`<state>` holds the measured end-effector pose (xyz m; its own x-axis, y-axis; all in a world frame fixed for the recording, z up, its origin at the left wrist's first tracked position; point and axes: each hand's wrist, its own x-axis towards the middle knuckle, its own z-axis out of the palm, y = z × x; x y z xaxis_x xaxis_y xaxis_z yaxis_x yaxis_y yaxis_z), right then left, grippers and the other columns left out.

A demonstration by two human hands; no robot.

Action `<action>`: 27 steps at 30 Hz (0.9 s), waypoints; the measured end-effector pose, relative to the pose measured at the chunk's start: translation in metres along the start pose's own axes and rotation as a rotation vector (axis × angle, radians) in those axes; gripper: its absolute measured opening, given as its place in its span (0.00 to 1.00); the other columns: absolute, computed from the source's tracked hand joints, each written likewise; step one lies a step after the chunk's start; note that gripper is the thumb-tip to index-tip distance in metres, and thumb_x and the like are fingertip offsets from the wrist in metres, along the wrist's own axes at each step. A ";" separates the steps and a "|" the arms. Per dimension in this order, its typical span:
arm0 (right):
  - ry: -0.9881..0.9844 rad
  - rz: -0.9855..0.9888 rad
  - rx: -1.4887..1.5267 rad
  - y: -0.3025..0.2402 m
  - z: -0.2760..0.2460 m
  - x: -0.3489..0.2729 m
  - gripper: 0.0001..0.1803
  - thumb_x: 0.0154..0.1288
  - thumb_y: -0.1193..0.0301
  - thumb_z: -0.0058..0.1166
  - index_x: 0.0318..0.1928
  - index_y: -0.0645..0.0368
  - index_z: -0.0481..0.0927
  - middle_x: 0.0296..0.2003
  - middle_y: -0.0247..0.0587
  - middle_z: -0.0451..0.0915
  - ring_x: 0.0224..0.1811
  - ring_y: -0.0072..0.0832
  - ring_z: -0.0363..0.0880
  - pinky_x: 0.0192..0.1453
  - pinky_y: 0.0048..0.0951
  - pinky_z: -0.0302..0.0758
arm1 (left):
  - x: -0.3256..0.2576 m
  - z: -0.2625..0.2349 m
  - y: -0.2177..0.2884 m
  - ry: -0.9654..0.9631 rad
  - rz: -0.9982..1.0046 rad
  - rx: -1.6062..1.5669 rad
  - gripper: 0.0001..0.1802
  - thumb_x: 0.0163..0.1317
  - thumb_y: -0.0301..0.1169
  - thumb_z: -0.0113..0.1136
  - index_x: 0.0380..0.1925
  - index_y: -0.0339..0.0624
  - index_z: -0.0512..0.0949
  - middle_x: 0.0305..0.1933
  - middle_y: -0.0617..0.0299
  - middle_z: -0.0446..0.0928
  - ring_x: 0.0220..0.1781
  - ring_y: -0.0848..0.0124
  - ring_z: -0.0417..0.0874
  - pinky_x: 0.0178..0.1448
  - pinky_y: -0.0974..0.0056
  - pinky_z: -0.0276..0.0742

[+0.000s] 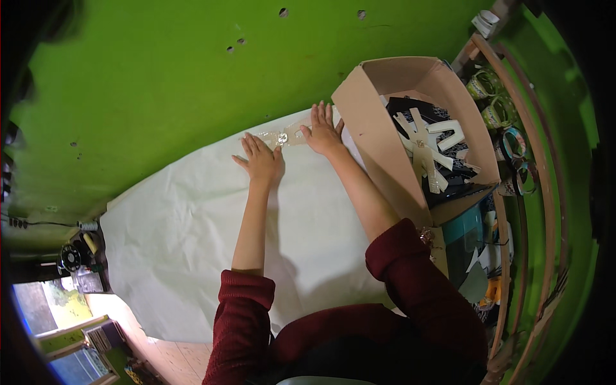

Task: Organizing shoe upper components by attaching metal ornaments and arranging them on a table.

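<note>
Your maroon sleeves (410, 282) reach over the pale sheet (192, 237) to a clear, crinkled strip (282, 137), maybe plastic with a small round fitting, lying flat between your left hand (260, 157) and right hand (323, 130), both spread and pressed flat, beside the box (378, 147).

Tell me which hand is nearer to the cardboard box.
Right. The right hand lies flat on the pale sheet just beside the cardboard box, pressing one end of a clear strip. The left hand rests farther away, at the strip's other end.
</note>
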<state>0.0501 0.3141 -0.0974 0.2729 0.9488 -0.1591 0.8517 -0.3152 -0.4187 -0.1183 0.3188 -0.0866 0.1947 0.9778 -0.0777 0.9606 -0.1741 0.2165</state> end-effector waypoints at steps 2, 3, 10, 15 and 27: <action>0.082 -0.041 0.018 0.005 0.004 -0.005 0.41 0.64 0.47 0.32 0.68 0.60 0.39 0.70 0.44 0.30 0.72 0.39 0.25 0.67 0.61 0.29 | -0.002 0.001 0.006 -0.041 -0.010 0.029 0.38 0.63 0.46 0.37 0.64 0.27 0.45 0.71 0.45 0.39 0.73 0.54 0.36 0.66 0.35 0.25; 0.101 -0.090 -0.075 0.000 0.007 -0.007 0.40 0.65 0.47 0.32 0.68 0.58 0.39 0.70 0.41 0.32 0.72 0.36 0.27 0.67 0.61 0.29 | -0.002 0.005 0.003 -0.041 0.000 0.041 0.38 0.63 0.46 0.37 0.64 0.27 0.45 0.71 0.45 0.39 0.73 0.54 0.36 0.66 0.35 0.25; 0.012 -0.039 -0.189 -0.004 0.012 -0.016 0.40 0.64 0.47 0.32 0.69 0.53 0.39 0.70 0.31 0.32 0.72 0.27 0.28 0.68 0.58 0.31 | -0.002 0.024 0.009 0.049 -0.049 -0.088 0.39 0.62 0.47 0.38 0.65 0.33 0.44 0.71 0.46 0.38 0.73 0.53 0.34 0.62 0.29 0.25; -0.056 0.020 -0.176 -0.012 -0.003 -0.016 0.40 0.63 0.50 0.36 0.68 0.56 0.42 0.70 0.34 0.35 0.72 0.31 0.28 0.67 0.60 0.29 | 0.006 0.030 0.009 -0.016 -0.102 -0.090 0.40 0.61 0.51 0.35 0.66 0.37 0.41 0.72 0.52 0.30 0.73 0.53 0.26 0.61 0.28 0.23; 0.511 -0.273 0.754 0.007 -0.185 -0.169 0.09 0.51 0.71 0.55 0.33 0.59 0.81 0.29 0.41 0.82 0.33 0.32 0.81 0.38 0.31 0.76 | -0.006 -0.008 -0.007 0.364 -0.165 -0.458 0.26 0.56 0.42 0.52 0.56 0.52 0.68 0.72 0.60 0.45 0.73 0.54 0.37 0.58 0.24 0.25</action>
<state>0.0923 0.1558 0.0917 0.4219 0.8300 0.3647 0.4503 0.1573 -0.8789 -0.1282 0.3151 -0.0801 -0.1073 0.9789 0.1739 0.7734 -0.0278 0.6334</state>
